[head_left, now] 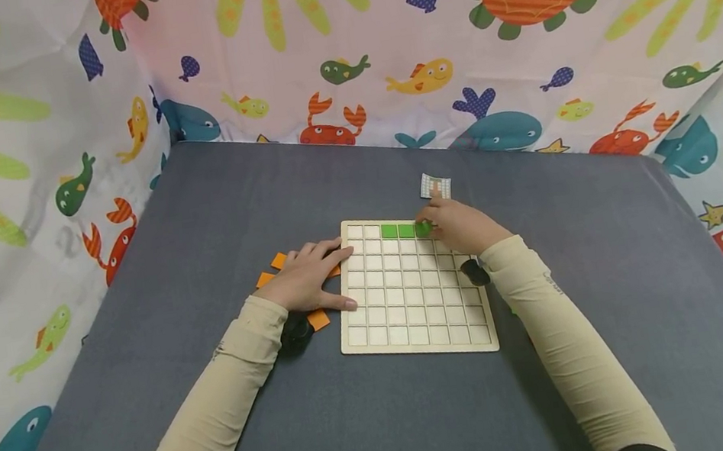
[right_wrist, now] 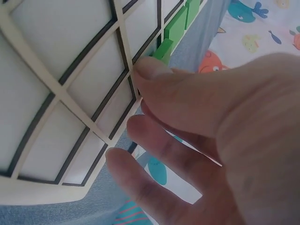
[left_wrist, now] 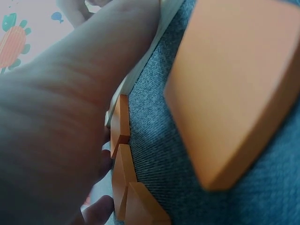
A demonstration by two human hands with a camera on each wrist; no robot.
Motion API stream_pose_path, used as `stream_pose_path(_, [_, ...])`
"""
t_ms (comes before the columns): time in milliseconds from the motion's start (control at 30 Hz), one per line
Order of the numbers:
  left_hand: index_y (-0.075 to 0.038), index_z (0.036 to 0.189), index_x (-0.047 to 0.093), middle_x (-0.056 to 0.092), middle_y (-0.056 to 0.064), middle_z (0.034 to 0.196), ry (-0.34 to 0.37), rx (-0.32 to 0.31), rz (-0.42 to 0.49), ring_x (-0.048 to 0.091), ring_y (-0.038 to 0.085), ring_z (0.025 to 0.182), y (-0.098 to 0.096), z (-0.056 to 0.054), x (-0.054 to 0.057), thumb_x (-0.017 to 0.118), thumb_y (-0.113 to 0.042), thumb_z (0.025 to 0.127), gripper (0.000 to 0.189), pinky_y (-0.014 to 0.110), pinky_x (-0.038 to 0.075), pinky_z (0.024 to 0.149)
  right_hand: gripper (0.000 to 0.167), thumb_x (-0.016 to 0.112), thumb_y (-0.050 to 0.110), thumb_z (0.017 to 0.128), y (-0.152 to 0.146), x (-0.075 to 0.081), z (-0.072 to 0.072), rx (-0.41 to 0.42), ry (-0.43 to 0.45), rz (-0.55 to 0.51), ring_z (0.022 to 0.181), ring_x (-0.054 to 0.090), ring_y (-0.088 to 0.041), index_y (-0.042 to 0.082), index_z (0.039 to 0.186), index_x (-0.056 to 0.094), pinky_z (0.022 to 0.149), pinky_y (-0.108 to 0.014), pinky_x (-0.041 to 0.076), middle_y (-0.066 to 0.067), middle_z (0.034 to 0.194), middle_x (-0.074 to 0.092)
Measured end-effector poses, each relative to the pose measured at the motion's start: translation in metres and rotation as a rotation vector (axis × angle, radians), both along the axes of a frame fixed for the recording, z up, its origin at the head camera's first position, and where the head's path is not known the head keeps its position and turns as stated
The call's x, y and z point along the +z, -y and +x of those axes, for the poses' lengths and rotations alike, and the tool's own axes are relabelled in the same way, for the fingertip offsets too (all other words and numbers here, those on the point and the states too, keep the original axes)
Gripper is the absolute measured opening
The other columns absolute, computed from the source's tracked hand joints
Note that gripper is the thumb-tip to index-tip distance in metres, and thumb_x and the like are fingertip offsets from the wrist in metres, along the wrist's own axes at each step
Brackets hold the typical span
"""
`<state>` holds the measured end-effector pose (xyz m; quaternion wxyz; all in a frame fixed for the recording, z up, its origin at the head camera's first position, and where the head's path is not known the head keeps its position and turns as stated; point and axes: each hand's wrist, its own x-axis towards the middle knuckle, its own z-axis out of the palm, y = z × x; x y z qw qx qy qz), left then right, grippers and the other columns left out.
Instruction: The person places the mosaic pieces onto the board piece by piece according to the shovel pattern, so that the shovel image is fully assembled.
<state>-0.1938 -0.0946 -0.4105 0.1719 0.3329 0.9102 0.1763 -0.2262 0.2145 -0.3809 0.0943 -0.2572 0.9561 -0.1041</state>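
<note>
A wooden grid board with pale square cells lies in front of me. In its far row, two green tiles sit side by side in their cells. My right hand pinches another green tile between thumb and fingers at the cell just right of them. The right wrist view shows this green tile tilted at the thumb tip, its lower part hidden. With fingers spread, my left hand rests along the board's left edge. Orange tiles lie around and partly under it.
A small printed card with a grid pattern lies just beyond the board's far edge. Dark wrist cameras hang below both wrists. The grey table meets a patterned sea-animal curtain at the back and sides.
</note>
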Motion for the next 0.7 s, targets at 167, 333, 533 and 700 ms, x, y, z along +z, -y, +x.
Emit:
stream_pose_path(167, [-0.021, 0.153, 0.025, 0.019, 0.007, 0.158, -0.004, 0.004, 0.001, 0.024, 0.034, 0.14, -0.0016, 0.001, 0.0031, 0.067, -0.062, 0.078, 0.096, 0.055, 0.026, 0.104, 0.032, 0.068, 0.006, 0.088, -0.0005, 0.002, 0.0022, -0.002, -0.008, -0.005, 0.104, 0.061, -0.026, 0.004, 0.12, 0.064, 0.084, -0.037, 0.053, -0.014, 0.114, 0.059])
stream_pose_path(333, [-0.02, 0.153, 0.027, 0.021, 0.009, 0.158, -0.008, 0.003, 0.01, 0.026, 0.036, 0.139, -0.0026, 0.0041, 0.0034, 0.069, -0.061, 0.078, 0.095, 0.056, 0.028, 0.102, 0.028, 0.067, 0.006, 0.089, -0.0009, 0.0011, 0.0049, 0.001, -0.016, -0.014, 0.103, 0.061, -0.026, 0.005, 0.117, 0.065, 0.084, -0.037, 0.053, -0.013, 0.114, 0.059])
stream_pose_path(533, [-0.017, 0.152, 0.029, 0.022, 0.012, 0.157, -0.014, -0.004, 0.042, 0.027, 0.038, 0.138, -0.003, 0.0067, 0.0013, 0.069, -0.059, 0.079, 0.094, 0.056, 0.029, 0.099, 0.026, 0.067, 0.004, 0.088, -0.0001, -0.001, 0.0074, 0.008, -0.043, -0.002, 0.101, 0.062, -0.026, 0.004, 0.114, 0.067, 0.084, -0.037, 0.053, -0.013, 0.112, 0.059])
stream_pose_path(700, [-0.016, 0.152, 0.029, 0.023, 0.013, 0.156, -0.03, -0.016, 0.055, 0.028, 0.039, 0.137, -0.0022, 0.0047, -0.0001, 0.068, -0.061, 0.079, 0.094, 0.056, 0.03, 0.098, 0.026, 0.068, 0.005, 0.089, -0.0001, -0.0013, 0.0064, 0.01, -0.064, 0.034, 0.1, 0.061, -0.024, 0.006, 0.115, 0.066, 0.083, -0.035, 0.053, -0.012, 0.111, 0.059])
